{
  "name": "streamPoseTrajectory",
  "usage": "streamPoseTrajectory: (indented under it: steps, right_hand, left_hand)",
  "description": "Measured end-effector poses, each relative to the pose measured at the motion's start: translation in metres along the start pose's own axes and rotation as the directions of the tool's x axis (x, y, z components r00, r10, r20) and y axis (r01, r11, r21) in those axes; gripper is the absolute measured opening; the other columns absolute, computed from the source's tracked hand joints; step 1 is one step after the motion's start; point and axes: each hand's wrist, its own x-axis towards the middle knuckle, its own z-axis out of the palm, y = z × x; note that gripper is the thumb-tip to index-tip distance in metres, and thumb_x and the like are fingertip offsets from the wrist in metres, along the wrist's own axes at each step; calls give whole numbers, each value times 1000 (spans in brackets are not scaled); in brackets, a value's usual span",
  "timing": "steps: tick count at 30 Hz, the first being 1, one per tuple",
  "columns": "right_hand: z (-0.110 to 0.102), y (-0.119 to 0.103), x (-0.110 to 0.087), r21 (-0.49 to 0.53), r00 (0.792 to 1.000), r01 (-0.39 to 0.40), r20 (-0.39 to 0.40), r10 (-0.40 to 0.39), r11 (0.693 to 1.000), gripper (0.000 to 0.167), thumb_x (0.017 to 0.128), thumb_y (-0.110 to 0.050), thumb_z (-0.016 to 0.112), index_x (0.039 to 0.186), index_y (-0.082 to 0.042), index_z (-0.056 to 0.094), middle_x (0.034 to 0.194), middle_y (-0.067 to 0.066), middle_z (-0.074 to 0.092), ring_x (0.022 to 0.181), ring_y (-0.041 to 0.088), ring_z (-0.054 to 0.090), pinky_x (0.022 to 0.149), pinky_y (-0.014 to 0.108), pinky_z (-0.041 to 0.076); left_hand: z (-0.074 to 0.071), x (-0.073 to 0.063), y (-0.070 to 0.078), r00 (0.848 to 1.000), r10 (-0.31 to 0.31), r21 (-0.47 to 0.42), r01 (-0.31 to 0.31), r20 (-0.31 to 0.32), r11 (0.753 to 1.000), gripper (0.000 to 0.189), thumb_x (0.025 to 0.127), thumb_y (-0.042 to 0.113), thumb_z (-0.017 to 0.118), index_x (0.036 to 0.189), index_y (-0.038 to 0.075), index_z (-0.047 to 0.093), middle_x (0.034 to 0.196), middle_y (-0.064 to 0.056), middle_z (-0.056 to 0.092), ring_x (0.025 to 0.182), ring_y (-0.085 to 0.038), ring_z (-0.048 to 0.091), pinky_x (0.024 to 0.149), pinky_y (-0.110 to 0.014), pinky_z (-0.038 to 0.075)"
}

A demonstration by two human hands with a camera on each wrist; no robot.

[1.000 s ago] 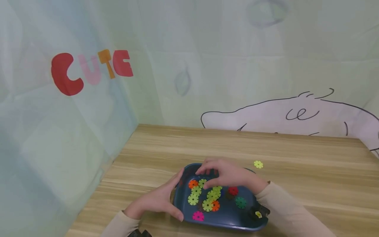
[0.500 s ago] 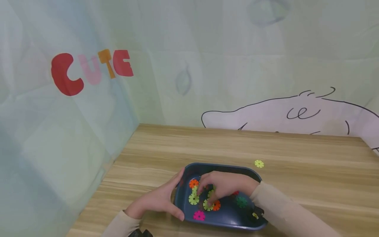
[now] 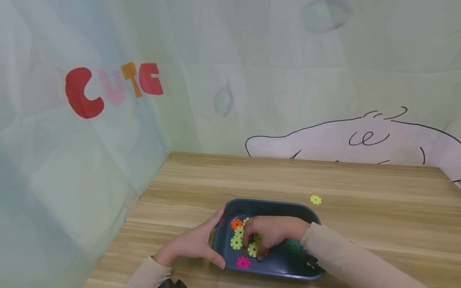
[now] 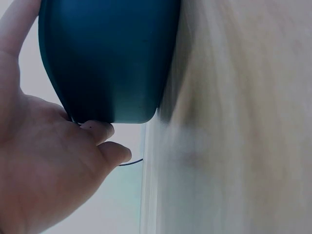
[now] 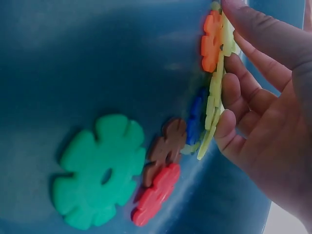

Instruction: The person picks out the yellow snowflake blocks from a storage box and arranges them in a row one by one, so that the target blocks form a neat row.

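Note:
A dark blue plastic tray (image 3: 281,267) holds several notched snowflake discs. My left hand (image 3: 193,243) grips its left end, with thumb and fingers on opposite sides; the left wrist view has the fingertips bent against the tray wall. Inside the tray, my right hand (image 3: 275,232) curls over several yellow-green snowflake discs (image 3: 252,250). In the right wrist view, thumb and bent fingers touch these overlapping yellow-green discs (image 5: 214,100), beside an orange disc (image 5: 210,41) and a blue disc (image 5: 195,114). The palm hides part of the pile from the head view.
Near the tray's left end lie an orange disc (image 3: 236,224) and a magenta disc (image 3: 243,262). Green (image 5: 100,170), brown (image 5: 164,146) and red (image 5: 157,195) discs lie farther right in the tray. One yellow-green disc (image 3: 315,199) rests on the wooden table (image 3: 201,176) behind it.
My right hand has come down from above the tray's back part into the disc pile, its fingers curling in. The left hand keeps its hold on the tray.

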Motion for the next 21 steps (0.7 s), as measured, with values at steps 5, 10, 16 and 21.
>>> streamPoseTrajectory:
  steps: [5,10,16,21]
  right_hand:
    - [1,1,1,-38,1000,11,1,-11,999,32,71,-10,84,100,-18,71,98,-19,57,91,-2,50,87,17,45]
    - [1,1,2,-41,1000,23,6,-23,999,30,73,-9,82,99,-17,70,97,-18,58,89,-3,51,86,17,45]
    - [0,1,1,-48,999,38,7,-38,998,27,76,-8,78,101,-15,70,96,-17,58,87,-1,50,84,16,45]
    - [-2,2,0,-45,999,43,-30,-44,998,29,76,-10,78,103,-16,70,95,-17,57,88,0,50,83,16,45]
  left_hand:
    - [0,0,-1,1000,-8,2,8,-1,1000,134,68,48,85,154,9,-10,160,-19,-5,146,-37,-1,114,-60,9]
    - [1,0,0,1000,-6,-5,6,-2,1000,134,68,47,85,154,10,-10,161,-19,-5,146,-37,-1,114,-60,9]
    - [0,1,-1,1000,-1,-6,1,1,1000,134,68,46,85,154,8,-11,160,-19,-6,146,-37,-2,114,-61,8]
    - [0,1,-1,1000,0,1,0,2,1000,134,68,47,85,154,8,-11,160,-19,-6,146,-37,-2,114,-61,9]
